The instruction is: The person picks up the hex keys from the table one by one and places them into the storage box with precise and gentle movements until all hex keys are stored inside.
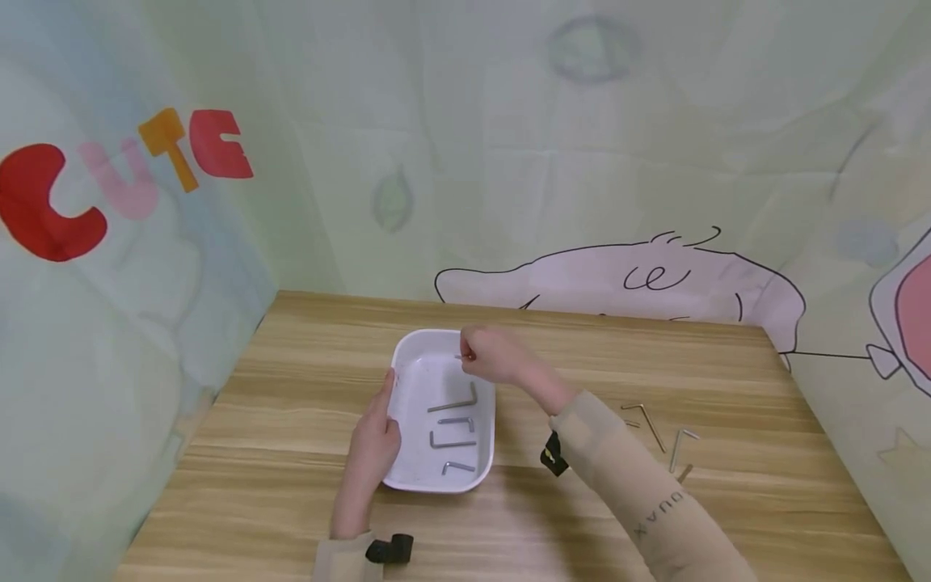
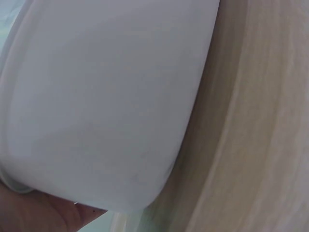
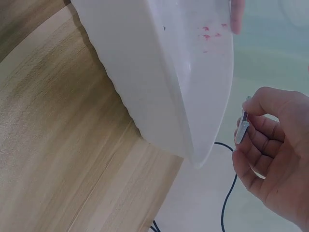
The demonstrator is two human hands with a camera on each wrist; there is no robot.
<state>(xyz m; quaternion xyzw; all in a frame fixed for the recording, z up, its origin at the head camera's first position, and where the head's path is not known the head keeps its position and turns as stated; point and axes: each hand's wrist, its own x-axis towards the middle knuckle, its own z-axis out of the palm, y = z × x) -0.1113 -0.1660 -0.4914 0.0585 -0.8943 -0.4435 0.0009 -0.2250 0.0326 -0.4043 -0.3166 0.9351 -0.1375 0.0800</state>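
At the far right corner of a white plastic tray (image 1: 407, 477), my right hand (image 1: 493, 353) holds a small L-shaped hex key (image 3: 243, 126) between thumb and fingers. The right wrist view shows this hand (image 3: 277, 145) just beyond the tray rim, with the key's metal end showing. My left hand (image 1: 374, 444) grips the tray's left side, thumb at the rim and fingers along the wall. Inside the tray lie several hex keys, among them a longer one (image 1: 454, 405) and a short one (image 1: 458, 466) near the front.
More hex keys lie on the wooden table (image 1: 291, 388) to the right, including a bent brass-toned one (image 1: 652, 428) and a silver one (image 1: 676, 449). The right sleeve (image 1: 640, 485) partly covers that group. A printed curtain (image 1: 349, 162) hangs behind the table.
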